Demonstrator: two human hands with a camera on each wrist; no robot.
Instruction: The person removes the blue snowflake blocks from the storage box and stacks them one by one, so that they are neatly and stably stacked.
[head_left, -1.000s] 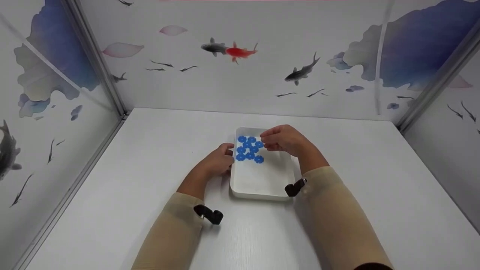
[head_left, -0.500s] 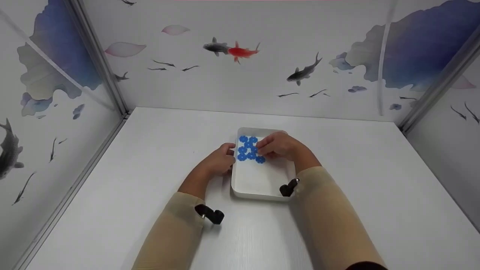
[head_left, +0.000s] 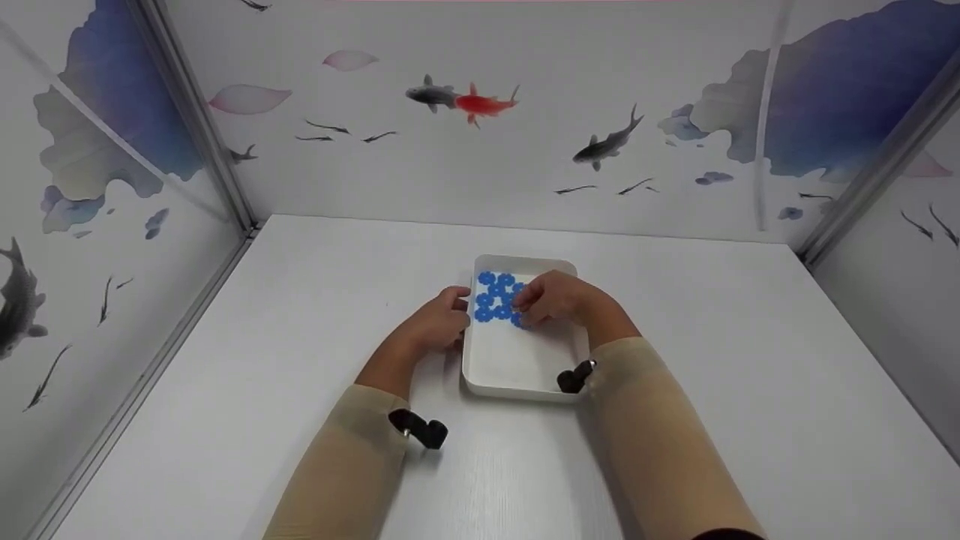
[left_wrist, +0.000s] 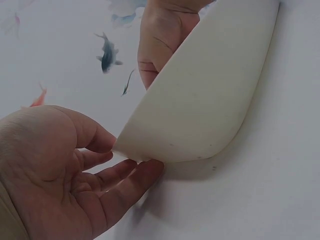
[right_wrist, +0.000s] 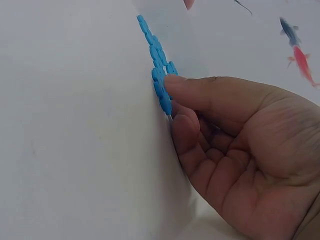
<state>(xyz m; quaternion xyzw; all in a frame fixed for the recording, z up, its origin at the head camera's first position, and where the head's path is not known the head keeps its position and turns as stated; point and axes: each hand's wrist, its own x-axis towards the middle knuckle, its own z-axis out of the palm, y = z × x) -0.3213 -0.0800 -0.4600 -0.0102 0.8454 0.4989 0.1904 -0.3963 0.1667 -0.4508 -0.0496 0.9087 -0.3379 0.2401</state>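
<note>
A white rectangular tray [head_left: 517,367] lies on the table, with several flat blue flower-shaped pieces [head_left: 485,300] grouped in its far left part, close against one another. My left hand [head_left: 439,321] grips the tray's left side; in the left wrist view its thumb is at the upper rim and its fingertips at the lower edge of the tray wall [left_wrist: 200,100]. My right hand [head_left: 555,298] reaches in over the right side of the tray. Its thumb and curled forefinger pinch at the right edge of the blue cluster [right_wrist: 159,80], partly hiding the pieces there.
The white table [head_left: 322,262] is enclosed by panels printed with fish, including a back wall [head_left: 517,180]. Both sleeves carry a small black wrist mount, the left one [head_left: 420,429] over the table and the right one [head_left: 576,376] over the tray's near right corner.
My right hand has come from the tray's far right rim down and toward the near side, onto the right edge of the blue pieces. My left hand stays on the tray's left side.
</note>
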